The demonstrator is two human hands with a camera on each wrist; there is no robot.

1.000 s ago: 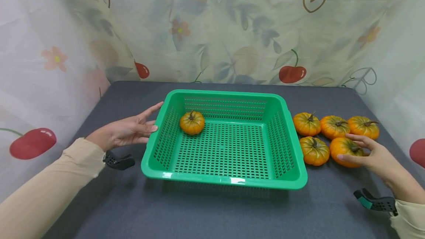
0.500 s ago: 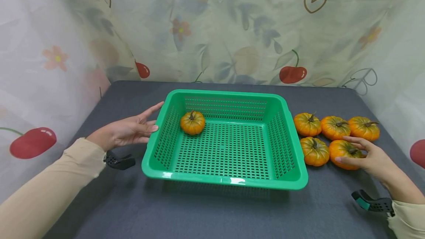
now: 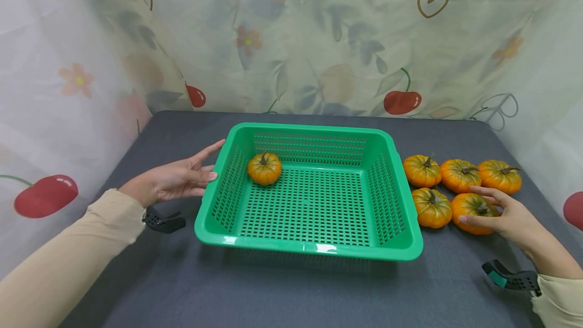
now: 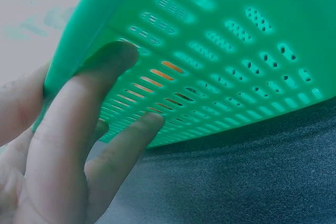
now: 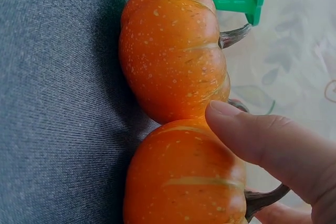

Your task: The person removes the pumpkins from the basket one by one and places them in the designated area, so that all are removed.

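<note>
A green plastic basket [image 3: 307,253] with slotted walls fills the middle of the table, with one small pumpkin [image 3: 264,168] inside near its left wall. My left hand [image 3: 179,178] holds the basket's left rim. In the left wrist view, fingertips [image 4: 123,56] lie against the slotted outer wall below that rim. To the right of the basket, my right hand [image 3: 507,214] spans the front-row pumpkin [image 3: 475,211], its thumb in front and fingers behind. The right wrist view shows the thumb [image 5: 231,121] on this pumpkin's upper side, beside the neighbouring pumpkin [image 5: 173,51].
Another pumpkin [image 3: 431,208] sits left of the gripped one, close to the basket's right wall. Behind them stands a row of pumpkins [image 3: 459,174]. The dark grey cloth [image 3: 291,297] covers the table, and a printed curtain [image 3: 300,39] hangs behind and at both sides.
The pumpkin under my right hand has come slightly lower and nearer, and the hand has shifted a little left with it. My left hand and the basket look the same.
</note>
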